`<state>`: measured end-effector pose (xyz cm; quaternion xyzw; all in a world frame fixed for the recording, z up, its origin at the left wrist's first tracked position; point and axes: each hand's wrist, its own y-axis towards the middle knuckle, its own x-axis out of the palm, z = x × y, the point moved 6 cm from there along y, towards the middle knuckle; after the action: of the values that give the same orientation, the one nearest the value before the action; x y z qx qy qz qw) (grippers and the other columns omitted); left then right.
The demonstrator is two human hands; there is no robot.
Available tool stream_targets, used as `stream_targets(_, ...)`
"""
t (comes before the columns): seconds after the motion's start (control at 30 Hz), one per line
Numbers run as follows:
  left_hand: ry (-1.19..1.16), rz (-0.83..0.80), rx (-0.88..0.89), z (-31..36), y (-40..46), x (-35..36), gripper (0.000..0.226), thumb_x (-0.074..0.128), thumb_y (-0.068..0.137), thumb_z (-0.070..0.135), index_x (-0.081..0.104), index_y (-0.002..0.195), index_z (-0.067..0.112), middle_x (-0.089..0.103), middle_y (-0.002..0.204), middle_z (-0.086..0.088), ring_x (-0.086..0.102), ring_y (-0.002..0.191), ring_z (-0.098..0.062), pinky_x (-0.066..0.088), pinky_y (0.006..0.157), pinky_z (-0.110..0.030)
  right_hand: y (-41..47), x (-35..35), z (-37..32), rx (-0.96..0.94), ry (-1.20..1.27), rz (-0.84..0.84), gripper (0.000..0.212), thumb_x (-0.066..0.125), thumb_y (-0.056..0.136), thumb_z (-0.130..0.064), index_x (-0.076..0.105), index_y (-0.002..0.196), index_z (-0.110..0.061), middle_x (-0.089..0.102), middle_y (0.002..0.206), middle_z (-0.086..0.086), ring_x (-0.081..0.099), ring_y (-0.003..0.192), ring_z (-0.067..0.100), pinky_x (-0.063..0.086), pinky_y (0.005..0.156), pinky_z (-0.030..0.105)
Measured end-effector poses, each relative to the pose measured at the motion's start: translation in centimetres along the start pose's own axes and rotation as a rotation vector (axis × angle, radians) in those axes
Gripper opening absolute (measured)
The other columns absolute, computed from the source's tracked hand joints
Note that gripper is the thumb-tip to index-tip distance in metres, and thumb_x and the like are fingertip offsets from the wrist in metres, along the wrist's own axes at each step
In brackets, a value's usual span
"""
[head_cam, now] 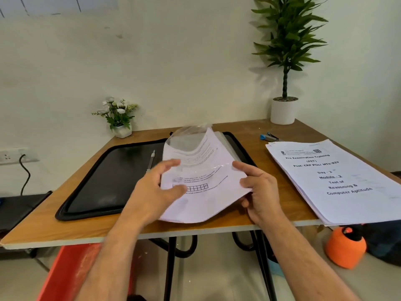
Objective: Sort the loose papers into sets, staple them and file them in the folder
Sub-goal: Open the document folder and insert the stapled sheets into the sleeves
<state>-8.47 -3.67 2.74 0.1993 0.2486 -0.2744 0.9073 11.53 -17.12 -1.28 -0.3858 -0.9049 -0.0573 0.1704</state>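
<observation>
- Black and zip-edged, the folder (112,177) lies open flat on the wooden table (65,224); every place below is given relative to it.
- On the folder's right half, a set of papers (204,192) is partly slid under a clear plastic sleeve (188,137), whose mouth curls upward at the far end. The papers' near end hangs past the folder's near edge and bows in the middle.
- The right hand (258,187) pinches the papers' right edge, thumb on top and fingers curled underneath.
- The left hand (156,187) rests on the papers' left edge with fingers spread and fairly straight; it is blurred, so I cannot tell whether it grips or only steadies them.
- My judgement: this set is in the filing step, only part of the way in. Whether it is stapled cannot be seen.
- Right of the folder, well apart from it, a thick stack of papers (338,181) with a printed cover page lies on the table, not yet filed, so much of the task seems left.
- Beyond that stack, to the folder's far right, a blue and grey stapler (270,137) lies on the table.
- A pen (151,160) sits along the folder's middle fold, just left of the papers.
- The printed sheets look thin and floppy; text and a small grid show on the top page.
</observation>
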Motion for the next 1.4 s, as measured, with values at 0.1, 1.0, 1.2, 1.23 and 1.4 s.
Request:
stream_targets(0.1, 0.520, -0.020, -0.033, -0.3, 0.0, 1.4, 0.067, 0.069, 0.088, 0.023, 0.041, 0.146, 0.043, 0.033, 0.159, 0.011, 0.042, 0.140, -0.015, 0.039, 0.114, -0.037, -0.2, 0.2, -0.2, -0.012, 0.072, -0.060, 0.046, 0.048, 0.089, 0.012, 0.069, 0.117, -0.019, 0.072, 0.115, 0.002, 0.071, 0.073, 0.022, 0.038, 0.037, 0.020)
stream_targets(1.0, 0.738, 0.120, 0.177, 1.7, 4.0, 6.2, 0.027, 0.049, 0.103, 0.041, 0.073, 0.113, 0.034, 0.074, 0.107, 0.012, 0.067, 0.089, -0.011, 0.057, 0.085, -0.033, 0.2, -1.5, 0.0, -0.187, -0.056, 0.232, 0.020, 0.056, 0.094, 0.003, 0.065, 0.095, -0.016, 0.074, 0.096, -0.003, 0.070, 0.061, 0.024, 0.052, 0.049, 0.029)
stream_targets(1.2, 0.555, 0.082, 0.163, 1.9, 4.1, 5.9, 0.032, 0.054, 0.099, 0.052, 0.070, 0.121, 0.036, 0.070, 0.123, 0.014, 0.063, 0.106, -0.009, 0.046, 0.090, -0.026, 0.4, -1.5, 0.1, -0.194, -0.109, 0.288, 0.018, 0.058, 0.095, -0.001, 0.066, 0.093, -0.017, 0.072, 0.101, -0.004, 0.074, 0.065, 0.023, 0.059, 0.057, 0.029)
stream_targets(1.23, 0.438, -0.017, 0.139, 1.7, 3.8, 6.2, 0.043, 0.059, 0.091, 0.062, 0.066, 0.126, 0.039, 0.064, 0.133, 0.015, 0.058, 0.117, -0.009, 0.041, 0.097, -0.027, 0.5, -1.5, 0.2, -0.185, -0.117, 0.283, 0.018, 0.059, 0.096, -0.001, 0.066, 0.094, -0.018, 0.070, 0.102, -0.005, 0.074, 0.067, 0.021, 0.059, 0.059, 0.029)
stream_targets(1.4, 0.399, -0.364, 0.124, 1.1, 1.8, 7.2, 0.096, 0.063, 0.060, 0.089, 0.039, 0.145, 0.053, 0.032, 0.159, 0.022, 0.020, 0.150, -0.009, -0.008, 0.124, -0.052, 0.8, -1.8, -0.2, -0.230, -0.257, 0.325, 0.017, 0.066, 0.094, -0.014, 0.061, 0.105, -0.027, 0.063, 0.102, -0.010, 0.065, 0.096, 0.011, 0.057, 0.073, 0.026)
